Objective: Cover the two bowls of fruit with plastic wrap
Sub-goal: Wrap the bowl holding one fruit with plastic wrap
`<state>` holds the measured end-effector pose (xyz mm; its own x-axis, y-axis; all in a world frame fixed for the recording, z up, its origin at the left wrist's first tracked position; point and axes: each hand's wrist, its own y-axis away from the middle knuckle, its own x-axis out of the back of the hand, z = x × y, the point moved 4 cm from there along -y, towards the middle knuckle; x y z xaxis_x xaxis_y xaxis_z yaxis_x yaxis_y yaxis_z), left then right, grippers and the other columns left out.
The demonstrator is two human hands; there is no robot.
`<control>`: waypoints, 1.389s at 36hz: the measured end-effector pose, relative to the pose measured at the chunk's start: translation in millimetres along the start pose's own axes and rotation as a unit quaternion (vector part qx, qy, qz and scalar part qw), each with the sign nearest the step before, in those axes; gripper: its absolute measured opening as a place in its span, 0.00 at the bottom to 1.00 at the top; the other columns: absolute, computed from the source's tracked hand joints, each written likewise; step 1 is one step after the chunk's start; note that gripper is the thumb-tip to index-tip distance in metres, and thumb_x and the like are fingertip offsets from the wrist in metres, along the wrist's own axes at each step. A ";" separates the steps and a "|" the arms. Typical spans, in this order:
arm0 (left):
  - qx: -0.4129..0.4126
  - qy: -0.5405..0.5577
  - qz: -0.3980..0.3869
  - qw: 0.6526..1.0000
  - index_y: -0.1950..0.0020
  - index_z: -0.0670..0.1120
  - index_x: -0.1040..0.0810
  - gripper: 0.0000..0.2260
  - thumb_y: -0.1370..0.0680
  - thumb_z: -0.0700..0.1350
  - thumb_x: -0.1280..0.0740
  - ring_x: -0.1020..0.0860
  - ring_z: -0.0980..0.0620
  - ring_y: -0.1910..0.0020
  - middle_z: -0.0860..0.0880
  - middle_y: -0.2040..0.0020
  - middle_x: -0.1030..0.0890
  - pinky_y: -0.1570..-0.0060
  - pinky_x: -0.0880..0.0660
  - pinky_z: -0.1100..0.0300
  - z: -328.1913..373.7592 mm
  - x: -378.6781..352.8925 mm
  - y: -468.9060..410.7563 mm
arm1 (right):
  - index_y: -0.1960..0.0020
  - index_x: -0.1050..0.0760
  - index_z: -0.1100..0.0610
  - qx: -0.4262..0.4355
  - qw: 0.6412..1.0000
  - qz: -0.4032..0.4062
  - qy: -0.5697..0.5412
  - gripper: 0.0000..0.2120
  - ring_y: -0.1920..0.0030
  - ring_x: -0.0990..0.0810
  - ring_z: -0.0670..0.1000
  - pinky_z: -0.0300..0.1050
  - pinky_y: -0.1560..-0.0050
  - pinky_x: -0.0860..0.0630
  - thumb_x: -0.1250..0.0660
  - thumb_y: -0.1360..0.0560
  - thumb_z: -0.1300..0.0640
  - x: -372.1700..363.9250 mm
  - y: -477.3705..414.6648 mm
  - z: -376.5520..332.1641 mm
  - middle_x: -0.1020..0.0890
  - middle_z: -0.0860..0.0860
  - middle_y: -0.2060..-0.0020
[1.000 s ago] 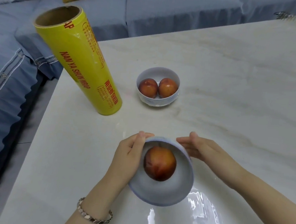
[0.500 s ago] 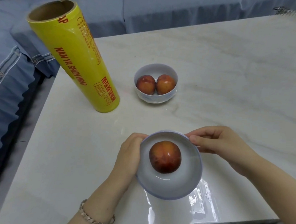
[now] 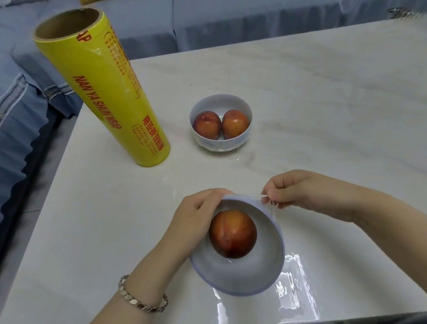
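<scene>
The near bowl [image 3: 237, 272] is white with a pale blue rim and sits at the front edge of the bench [image 3: 313, 98], tilted toward the camera. One red-orange fruit [image 3: 232, 234] lies inside it. Clear wrap [image 3: 271, 204] is stretched over its mouth; glossy film also lies crumpled on the bench just right of and in front of the bowl.

The far bowl [image 3: 218, 143], upright near the middle of the bench, holds two fruits side by side; whether film covers it cannot be told. The yellow roll [image 3: 105, 98] stands on end to its left, near the bench's left edge, its cardboard core open at the top.

The left hand [image 3: 193, 223] cups the near bowl's left side, fingers curled over the far rim, closed on the bowl. It wears a bracelet [image 3: 142, 299] at the wrist. The right hand [image 3: 304, 191] is at the bowl's far right rim, thumb and fingertips pinched together on a strand of wrap, forearm running off to the right.
</scene>
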<state>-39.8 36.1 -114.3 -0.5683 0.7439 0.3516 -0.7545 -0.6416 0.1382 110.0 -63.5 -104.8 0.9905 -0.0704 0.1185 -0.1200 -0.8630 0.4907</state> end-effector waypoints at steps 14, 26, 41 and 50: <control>-0.003 0.017 0.020 1.000 0.65 0.63 0.18 0.20 0.22 0.42 0.39 0.21 0.65 0.52 0.64 0.58 0.17 0.54 0.29 0.75 -5.5 -3.8 0.7 | 0.70 0.25 0.55 -0.153 0.987 -0.035 0.048 0.19 0.76 0.37 0.46 0.35 0.74 0.38 0.35 0.30 0.41 -1.2 -12.3 -10.4 0.32 0.49 0.79; -0.012 0.016 0.012 1.000 0.64 0.68 0.20 0.14 0.29 0.52 0.42 0.22 0.65 0.52 0.66 0.59 0.18 0.54 0.28 0.75 -4.1 -5.3 3.5 | 0.70 0.23 0.55 -0.038 0.980 0.148 -0.129 0.13 0.74 0.36 0.47 0.36 0.69 0.34 0.31 0.29 0.52 -17.0 -23.4 -2.3 0.32 0.45 0.82; -0.054 0.019 -0.008 0.998 0.52 0.69 0.22 0.13 0.28 0.60 0.45 0.25 0.68 0.44 0.72 0.49 0.21 0.48 0.32 0.77 -5.0 -3.5 8.3 | 0.63 0.18 0.60 -0.038 0.969 0.244 0.023 0.13 0.68 0.25 0.45 0.39 0.63 0.27 0.27 0.32 0.49 -20.7 -29.2 6.4 0.21 0.51 0.70; -0.051 0.022 0.015 0.998 0.57 0.67 0.19 0.13 0.28 0.61 0.44 0.22 0.64 0.46 0.66 0.52 0.18 0.47 0.30 0.74 -16.2 -2.8 23.2 | 0.70 0.23 0.54 -0.027 0.960 0.269 0.074 0.08 0.74 0.28 0.42 0.33 0.71 0.32 0.29 0.34 0.62 -23.3 -19.6 46.2 0.24 0.49 0.75</control>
<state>-61.0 22.2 -127.0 -0.6024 0.7341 0.3134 -0.7656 -0.6424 0.0332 92.4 -68.0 -157.0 0.7641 -0.4236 0.4865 -0.6187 -0.6946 0.3670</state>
